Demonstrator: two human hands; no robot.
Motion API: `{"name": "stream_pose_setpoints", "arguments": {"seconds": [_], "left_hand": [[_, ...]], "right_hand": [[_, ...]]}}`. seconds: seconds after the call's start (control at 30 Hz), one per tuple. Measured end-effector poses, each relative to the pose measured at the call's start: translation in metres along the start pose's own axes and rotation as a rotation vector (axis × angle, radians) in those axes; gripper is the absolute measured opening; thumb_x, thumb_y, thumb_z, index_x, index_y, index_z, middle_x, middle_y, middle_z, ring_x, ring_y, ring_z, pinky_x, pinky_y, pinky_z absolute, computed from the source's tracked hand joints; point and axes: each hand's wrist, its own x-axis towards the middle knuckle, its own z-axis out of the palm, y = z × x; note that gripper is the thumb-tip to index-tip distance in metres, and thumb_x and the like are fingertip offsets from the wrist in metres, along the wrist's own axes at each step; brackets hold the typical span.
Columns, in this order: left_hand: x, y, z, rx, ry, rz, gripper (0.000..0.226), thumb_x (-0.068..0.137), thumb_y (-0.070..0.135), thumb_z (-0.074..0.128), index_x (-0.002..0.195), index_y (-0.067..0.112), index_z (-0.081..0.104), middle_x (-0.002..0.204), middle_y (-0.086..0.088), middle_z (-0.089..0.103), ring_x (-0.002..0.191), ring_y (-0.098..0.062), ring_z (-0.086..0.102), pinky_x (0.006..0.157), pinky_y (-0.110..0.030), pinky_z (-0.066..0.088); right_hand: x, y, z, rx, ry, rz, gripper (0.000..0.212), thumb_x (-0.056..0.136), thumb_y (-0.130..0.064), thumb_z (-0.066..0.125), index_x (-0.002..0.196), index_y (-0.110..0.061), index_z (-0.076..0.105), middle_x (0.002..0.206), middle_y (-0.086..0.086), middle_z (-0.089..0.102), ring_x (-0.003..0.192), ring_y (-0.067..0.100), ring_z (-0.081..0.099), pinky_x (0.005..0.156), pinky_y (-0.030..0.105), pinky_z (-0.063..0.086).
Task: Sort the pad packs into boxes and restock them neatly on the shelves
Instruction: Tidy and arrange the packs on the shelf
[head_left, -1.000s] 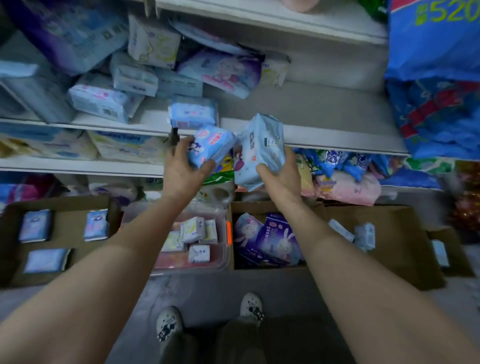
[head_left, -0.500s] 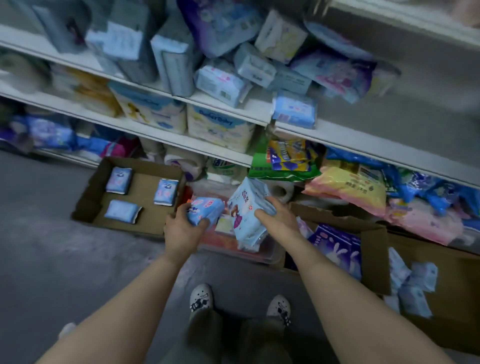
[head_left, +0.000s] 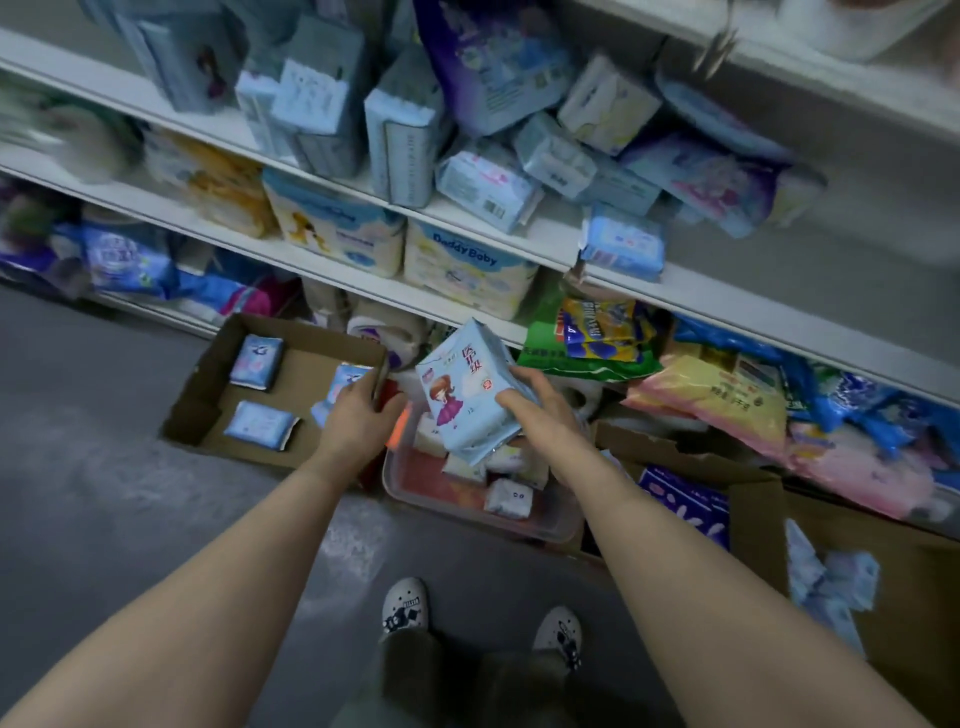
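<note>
From the head view I take the cardboard box (head_left: 291, 395) on the floor as my landmark. My left hand (head_left: 358, 413) hangs over its right-hand wall, fingers curled round a small blue pad pack (head_left: 337, 387) that sits just inside that wall, not yet let go as far as I can tell. Two more small packs already lie flat in the box: one (head_left: 256, 361) toward its far left corner, one (head_left: 262, 425) nearer me. So I judge this box has only a start made on it, with most of its floor bare cardboard.

Right of the box, my right hand (head_left: 535, 410) grips a larger light-blue pad pack (head_left: 465, 395) with a cartoon girl on it, thumb on its face and fingers behind, held tilted above a clear plastic tub (head_left: 540, 525). The tub, just right of the box, holds a few small white packs. Further right of the box stands a second cardboard carton (head_left: 748, 499) with purple packs (head_left: 685, 509) in it.

Above and behind the box, the shelf (head_left: 524, 236) carries a jumbled heap of pad packs (head_left: 483, 187), leaning and lying across one another. I judge the sorting to be at an early stage: only a handful of packs sit in containers, the heap is still to be sorted, and the neat restocking of the shelves has not begun.
</note>
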Motion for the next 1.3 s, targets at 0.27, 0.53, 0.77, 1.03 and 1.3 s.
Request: {"name": "stream_pose_setpoints", "arguments": {"seconds": [0.27, 0.53, 0.77, 1.03, 1.3], "left_hand": [[-0.021, 0.084, 0.092, -0.171, -0.419, 0.017, 0.049, 0.095, 0.043, 0.053, 0.134, 0.014, 0.051, 0.12, -0.018, 0.063, 0.096, -0.031, 0.063, 0.092, -0.057, 0.051], [-0.128, 0.199, 0.232, 0.183, -0.632, 0.36, 0.015, 0.097, 0.024, 0.058, 0.111, 0.019, 0.056, 0.099, -0.002, 0.066, 0.075, -0.02, 0.063, 0.068, -0.023, 0.054], [-0.229, 0.263, 0.418, 0.287, -0.827, 0.533, 0.057, 0.081, 0.056, 0.063, 0.123, 0.017, 0.062, 0.112, -0.006, 0.071, 0.095, -0.028, 0.068, 0.09, -0.045, 0.054], [-0.368, 0.342, 0.559, 0.394, -0.889, 0.626, 0.046, 0.093, 0.043, 0.059, 0.132, 0.018, 0.057, 0.113, -0.01, 0.066, 0.107, -0.029, 0.062, 0.087, -0.03, 0.045], [-0.404, 0.398, 0.692, 0.466, -0.941, 0.673, 0.045, 0.096, 0.042, 0.053, 0.136, 0.019, 0.053, 0.119, -0.009, 0.067, 0.104, -0.028, 0.064, 0.093, -0.037, 0.048]], "right_hand": [[-0.058, 0.049, -0.11, 0.139, 0.091, 0.098, 0.021, 0.086, -0.027, 0.059, 0.097, -0.042, 0.066, 0.111, -0.005, 0.062, 0.104, 0.018, 0.059, 0.09, 0.049, 0.055], [-0.137, 0.182, -0.254, 0.446, 0.471, 0.209, 0.014, 0.094, -0.029, 0.06, 0.108, -0.031, 0.061, 0.119, 0.008, 0.066, 0.107, 0.023, 0.063, 0.094, 0.043, 0.05], [-0.238, 0.318, -0.386, 0.586, 0.716, 0.336, 0.049, 0.092, -0.045, 0.06, 0.137, -0.03, 0.048, 0.132, 0.002, 0.057, 0.117, 0.024, 0.057, 0.102, 0.047, 0.048], [-0.329, 0.433, -0.506, 0.628, 0.867, 0.438, 0.053, 0.094, -0.051, 0.055, 0.139, -0.026, 0.045, 0.131, 0.005, 0.06, 0.117, 0.025, 0.059, 0.103, 0.048, 0.048], [-0.329, 0.513, -0.6, 0.641, 0.924, 0.485, 0.051, 0.097, -0.053, 0.048, 0.139, -0.024, 0.042, 0.128, 0.009, 0.06, 0.114, 0.025, 0.061, 0.1, 0.047, 0.05]]}}
